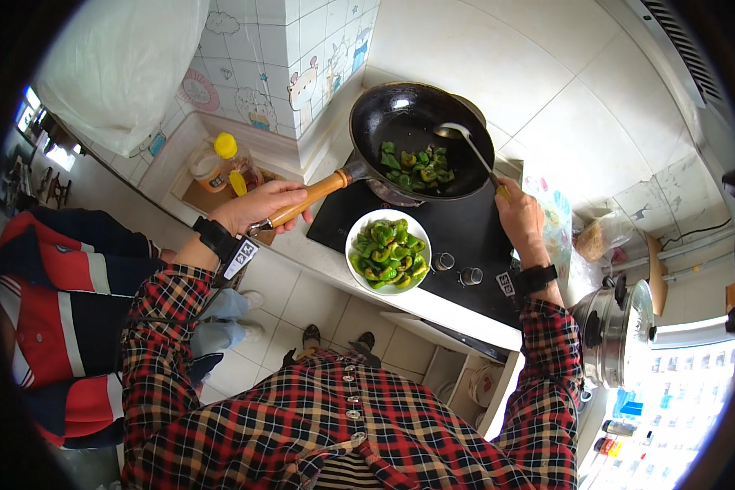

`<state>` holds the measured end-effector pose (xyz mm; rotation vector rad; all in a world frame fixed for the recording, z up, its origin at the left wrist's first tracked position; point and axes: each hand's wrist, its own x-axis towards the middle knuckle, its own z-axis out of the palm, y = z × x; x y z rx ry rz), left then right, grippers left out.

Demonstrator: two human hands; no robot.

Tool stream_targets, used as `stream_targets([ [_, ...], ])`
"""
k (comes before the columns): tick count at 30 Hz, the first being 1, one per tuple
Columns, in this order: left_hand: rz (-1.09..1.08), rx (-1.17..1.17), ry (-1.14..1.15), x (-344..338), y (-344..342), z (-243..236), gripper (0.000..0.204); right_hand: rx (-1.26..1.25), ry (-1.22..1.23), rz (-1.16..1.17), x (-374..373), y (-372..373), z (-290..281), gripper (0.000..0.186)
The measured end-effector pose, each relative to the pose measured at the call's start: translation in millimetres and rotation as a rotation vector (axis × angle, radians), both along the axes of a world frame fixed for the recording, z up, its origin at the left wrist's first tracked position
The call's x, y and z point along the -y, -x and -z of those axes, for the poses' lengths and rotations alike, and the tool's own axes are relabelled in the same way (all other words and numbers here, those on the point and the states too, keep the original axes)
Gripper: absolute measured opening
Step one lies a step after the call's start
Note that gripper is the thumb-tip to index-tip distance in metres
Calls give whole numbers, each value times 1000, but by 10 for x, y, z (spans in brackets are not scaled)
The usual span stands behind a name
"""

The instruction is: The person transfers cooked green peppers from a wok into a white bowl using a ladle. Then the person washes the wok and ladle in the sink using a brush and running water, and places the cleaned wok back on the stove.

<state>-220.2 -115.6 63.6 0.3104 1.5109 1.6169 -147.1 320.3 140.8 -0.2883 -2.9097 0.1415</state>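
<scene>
My left hand (265,211) grips the wooden handle (327,186) of a black wok (388,110), which sits over the black cooktop (482,245). Pieces of green pepper (416,170) lie in the wok. My right hand (520,214) is closed on the handle of a metal ladle (456,132), whose head is inside the wok near its right side. Just below the wok, a white plate (355,265) heaped with green peppers (390,249) rests on the cooktop beside two knobs (443,261).
Bottles and jars (225,155) stand in the back-left corner. Another person (57,310) is close at my left. A steel pot (612,331) is at the right by a bright window. An open drawer (445,371) sits below the counter. Tiled walls (547,73) surround the stove.
</scene>
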Motion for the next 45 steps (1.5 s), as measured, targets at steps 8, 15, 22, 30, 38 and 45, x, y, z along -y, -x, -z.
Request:
stream_targets([
  [8, -53, 118, -225, -26, -261, 239, 42, 14, 354, -74, 3, -409, -37, 30],
  [15, -16, 238, -241, -119, -540, 539, 51, -55, 67, -5, 252, -28, 71, 31],
  [22, 3, 242, -236, -105, -591, 720, 47, 157, -102, -86, 445, -340, 74, 31],
  [30, 133, 281, -223, -137, -576, 993, 37, 95, 94, -83, 613, -573, -34, 47],
  [38, 175, 350, -188, -265, -493, 995, 38, -49, -73, -288, 973, -297, 321, 47],
  [45, 145, 407, -181, -358, -493, 1014, 29, -2, -269, -299, 522, -908, 160, 54],
])
